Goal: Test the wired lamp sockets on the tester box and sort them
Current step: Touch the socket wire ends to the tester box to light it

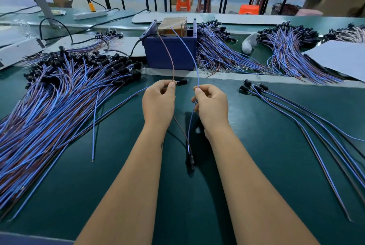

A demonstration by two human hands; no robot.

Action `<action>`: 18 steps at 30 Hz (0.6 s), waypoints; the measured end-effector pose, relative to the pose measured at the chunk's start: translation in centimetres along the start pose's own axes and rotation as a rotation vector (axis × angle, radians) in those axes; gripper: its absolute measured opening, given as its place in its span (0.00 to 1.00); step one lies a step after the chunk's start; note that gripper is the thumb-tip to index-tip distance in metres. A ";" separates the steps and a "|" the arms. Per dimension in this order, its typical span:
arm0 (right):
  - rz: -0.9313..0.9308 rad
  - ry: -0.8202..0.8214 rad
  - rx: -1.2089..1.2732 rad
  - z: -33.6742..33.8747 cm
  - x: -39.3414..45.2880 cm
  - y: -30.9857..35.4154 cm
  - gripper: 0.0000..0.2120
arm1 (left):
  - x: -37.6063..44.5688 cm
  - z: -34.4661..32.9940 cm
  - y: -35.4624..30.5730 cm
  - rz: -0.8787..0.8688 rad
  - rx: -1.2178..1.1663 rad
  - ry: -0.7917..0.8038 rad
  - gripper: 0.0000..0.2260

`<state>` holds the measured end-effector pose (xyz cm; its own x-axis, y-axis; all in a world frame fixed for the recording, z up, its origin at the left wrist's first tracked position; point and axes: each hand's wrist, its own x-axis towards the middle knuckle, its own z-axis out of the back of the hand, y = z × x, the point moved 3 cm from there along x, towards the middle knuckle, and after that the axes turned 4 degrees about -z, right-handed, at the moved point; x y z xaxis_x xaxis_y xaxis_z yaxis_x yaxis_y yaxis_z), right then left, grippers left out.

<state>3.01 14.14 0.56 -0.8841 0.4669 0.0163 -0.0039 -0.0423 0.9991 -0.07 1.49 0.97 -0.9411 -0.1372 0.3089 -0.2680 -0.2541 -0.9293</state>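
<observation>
We hold one wired socket over the green table (246, 175). Left hand (159, 104) pinches the brown wire (169, 57) between thumb and fingers; right hand (211, 106) pinches the blue wire (190, 53). The hands sit apart, side by side. Both wires arc up and away to the top of the blue tester box (170, 53), just beyond the hands. The black socket (191, 160) hangs below, between our forearms. Large pile of wired sockets (59, 90) lies left; small sorted group (286, 104) lies right.
</observation>
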 end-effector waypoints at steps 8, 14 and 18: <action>-0.032 0.000 0.012 0.0 0.1 -0.2 0.05 | 0.0 0.1 -0.2 -0.013 -0.003 -0.006 0.11; -0.050 0.002 0.025 0.0 0.2 -0.2 0.05 | 0.1 0.2 -0.1 0.014 -0.015 -0.006 0.12; -0.056 0.005 0.030 0.1 0.1 -0.2 0.06 | 0.1 0.4 -0.1 0.016 -0.019 -0.010 0.12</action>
<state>2.93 14.29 0.40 -0.8854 0.4630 -0.0399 -0.0396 0.0104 0.9992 -0.10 1.14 1.16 -0.9432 -0.1505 0.2961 -0.2572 -0.2332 -0.9378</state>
